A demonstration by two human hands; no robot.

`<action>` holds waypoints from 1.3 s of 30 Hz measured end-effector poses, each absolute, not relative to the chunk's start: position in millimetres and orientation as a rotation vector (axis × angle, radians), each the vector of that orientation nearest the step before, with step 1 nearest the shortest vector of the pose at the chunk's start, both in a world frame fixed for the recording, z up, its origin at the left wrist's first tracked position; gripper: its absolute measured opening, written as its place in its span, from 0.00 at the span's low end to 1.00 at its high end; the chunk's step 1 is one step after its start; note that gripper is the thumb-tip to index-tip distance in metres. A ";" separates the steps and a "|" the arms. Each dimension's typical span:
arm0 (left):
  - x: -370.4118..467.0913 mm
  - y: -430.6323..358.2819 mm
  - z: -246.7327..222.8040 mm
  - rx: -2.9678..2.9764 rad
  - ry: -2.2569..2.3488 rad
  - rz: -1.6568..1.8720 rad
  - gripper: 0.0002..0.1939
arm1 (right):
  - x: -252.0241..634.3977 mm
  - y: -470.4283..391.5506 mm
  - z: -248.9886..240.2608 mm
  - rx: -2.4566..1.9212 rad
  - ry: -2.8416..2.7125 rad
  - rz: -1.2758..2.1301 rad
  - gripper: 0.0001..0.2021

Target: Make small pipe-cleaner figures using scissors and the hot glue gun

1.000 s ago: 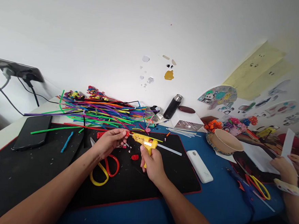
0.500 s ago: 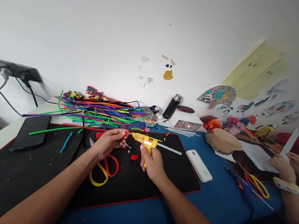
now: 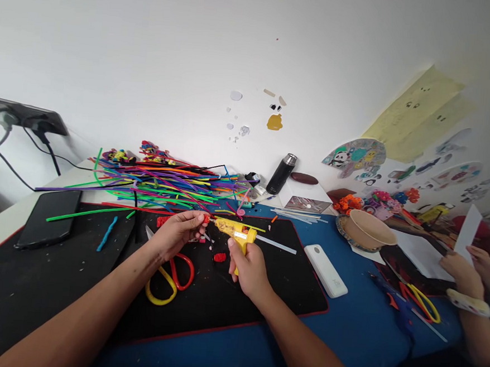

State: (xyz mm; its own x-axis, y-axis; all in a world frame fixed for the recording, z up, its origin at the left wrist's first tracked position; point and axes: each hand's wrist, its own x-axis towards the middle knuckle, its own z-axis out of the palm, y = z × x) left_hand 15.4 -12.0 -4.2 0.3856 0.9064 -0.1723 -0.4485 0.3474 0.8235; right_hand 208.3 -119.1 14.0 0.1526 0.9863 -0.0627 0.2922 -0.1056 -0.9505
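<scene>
My right hand (image 3: 247, 267) grips a yellow hot glue gun (image 3: 233, 230), with a clear glue stick (image 3: 276, 245) poking out of its back. Between the fingertips of my left hand (image 3: 180, 232) is a small red fuzzy piece (image 3: 204, 219), partly covered by the fingers. The gun's nozzle points at this piece, close beside it; whether they touch I cannot tell. Below my left hand, scissors (image 3: 166, 281) with one red and one yellow handle lie on the black mat (image 3: 236, 306). A second red piece (image 3: 219, 257) rests on the mat under the gun.
Many coloured pipe cleaners (image 3: 169, 184) are heaped along the wall. A black phone (image 3: 52, 217) lies left, a white power bank (image 3: 326, 271) right. Behind stand a black flask (image 3: 281, 174) and a white box (image 3: 305, 198). At far right, another person's hands (image 3: 465, 271) hold white paper.
Both hands stay nearly in place with the glue gun and the red piece. The whole view has shifted very slightly. At right, the other person's paper has moved a little.
</scene>
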 end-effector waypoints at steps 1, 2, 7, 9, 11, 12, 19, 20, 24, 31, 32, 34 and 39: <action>15.3 -12.0 -4.1 0.766 0.711 0.979 0.21 | 208.6 -119.2 12.5 -1.556 -1.278 1.000 0.36; 15.2 -11.9 -3.9 0.764 0.712 0.978 0.21 | 209.0 -119.1 10.8 -1.553 -1.276 0.997 0.36; 15.0 -12.6 -2.4 0.761 0.707 0.985 0.21 | 209.4 -118.6 5.9 -1.540 -1.238 1.017 0.33; 15.1 -13.0 -1.8 0.762 0.712 0.984 0.22 | 208.7 -118.3 7.9 -1.539 -1.215 1.029 0.31; 15.0 -12.9 -1.5 0.770 0.714 0.989 0.22 | 207.8 -117.9 10.6 -1.530 -1.188 1.046 0.30; 14.7 -12.5 -1.5 0.777 0.713 0.994 0.22 | 207.5 -117.6 11.7 -1.518 -1.172 1.060 0.29; 10.9 -6.8 -1.6 0.773 0.721 1.068 0.21 | 212.7 -117.9 1.2 -1.242 -0.940 1.251 0.28; 10.6 -6.3 -1.5 0.767 0.728 1.073 0.21 | 215.5 -118.8 -1.8 -1.191 -0.857 1.254 0.29; 11.6 -6.8 -1.6 0.763 0.715 1.071 0.21 | 233.7 -125.5 -10.1 -1.109 -0.534 1.184 0.29; 13.6 -7.6 -2.6 0.771 0.685 1.061 0.20 | 262.3 -136.1 -4.2 -1.206 -0.365 1.275 0.26; 13.5 -7.2 -2.8 0.773 0.685 1.062 0.20 | 263.9 -136.6 -3.0 -1.228 -0.362 1.305 0.26; 13.2 -6.7 -3.2 0.774 0.691 1.064 0.20 | 266.5 -137.0 -0.9 -1.282 -0.368 1.369 0.26; 13.0 -6.7 -3.6 0.776 0.705 1.059 0.19 | 273.9 -137.7 6.5 -1.454 -0.394 1.483 0.27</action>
